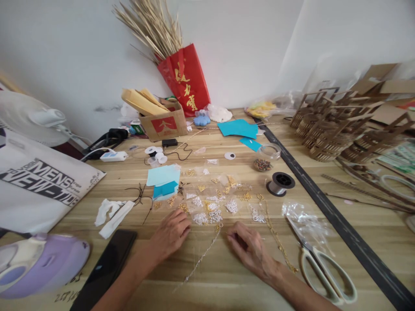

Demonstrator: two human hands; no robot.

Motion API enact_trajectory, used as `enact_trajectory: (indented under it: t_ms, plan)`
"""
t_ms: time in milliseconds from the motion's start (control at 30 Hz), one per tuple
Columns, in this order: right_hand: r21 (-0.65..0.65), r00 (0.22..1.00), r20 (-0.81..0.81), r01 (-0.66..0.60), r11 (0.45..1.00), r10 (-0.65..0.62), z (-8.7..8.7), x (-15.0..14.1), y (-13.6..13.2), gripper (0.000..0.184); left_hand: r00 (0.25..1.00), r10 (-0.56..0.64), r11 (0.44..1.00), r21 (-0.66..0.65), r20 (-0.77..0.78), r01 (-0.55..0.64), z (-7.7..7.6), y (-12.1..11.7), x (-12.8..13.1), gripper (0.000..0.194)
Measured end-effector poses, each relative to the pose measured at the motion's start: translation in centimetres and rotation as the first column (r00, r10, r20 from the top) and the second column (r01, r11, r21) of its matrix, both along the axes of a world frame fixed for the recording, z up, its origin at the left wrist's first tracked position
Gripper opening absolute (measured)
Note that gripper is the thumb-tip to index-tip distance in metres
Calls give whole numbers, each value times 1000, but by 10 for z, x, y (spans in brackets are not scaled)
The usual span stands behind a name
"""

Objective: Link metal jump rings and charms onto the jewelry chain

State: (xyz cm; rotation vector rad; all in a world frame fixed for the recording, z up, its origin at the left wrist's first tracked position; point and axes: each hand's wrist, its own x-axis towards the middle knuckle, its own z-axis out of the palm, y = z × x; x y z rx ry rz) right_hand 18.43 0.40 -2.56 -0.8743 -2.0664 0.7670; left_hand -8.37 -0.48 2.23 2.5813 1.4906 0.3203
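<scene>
My left hand (173, 233) rests on the wooden table with its fingers curled, just below a small pile of gold beads (183, 207). On the other side my right hand (248, 246) is closed, thumb and fingers drawn together. Whatever either hand pinches is hidden or too small to make out. Between them, touching neither, a thin beaded chain (203, 255) with a ring at its top lies slantwise. Silver beads (214, 214) and clear packets of small findings (231, 206) spread above. To the right of my right hand lies a gold chain (275, 235).
Scissors (319, 259) lie open at right, below a wire spool (280, 184). A dark phone (105, 268) and purple appliance (48, 263) stand left. Blue cards (164, 181) lie farther back. Small bamboo baskets (333, 129) crowd the right rear; a cardboard box (164, 123) stands by the wall.
</scene>
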Motion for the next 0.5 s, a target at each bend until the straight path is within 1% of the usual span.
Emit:
enact_trajectory:
  t_ms: [100,200,267,333,433,500]
  plan:
    - [-15,1000,-1,-1,1000,1,2,0,0,18,996,24,999,-24,91,-22,1,4,6,20]
    - [-12,1000,4,-4,1000,4,2,0,0,17,955,91,993,-92,281,-67,1,5,19,15]
    - [-10,1000,9,-5,1000,5,1,0,-1,15,886,158,982,-167,435,-93,1,4,31,12]
    - [-11,1000,4,-5,1000,5,0,0,-1,14,798,239,954,-288,553,-87,1,4,43,9]
    - [-26,1000,-28,8,1000,-9,-1,0,0,15,651,390,876,-479,651,-46,-2,6,60,6]
    - [-42,998,-51,25,999,-27,1,-1,0,15,557,464,825,-565,689,12,-6,9,68,7]
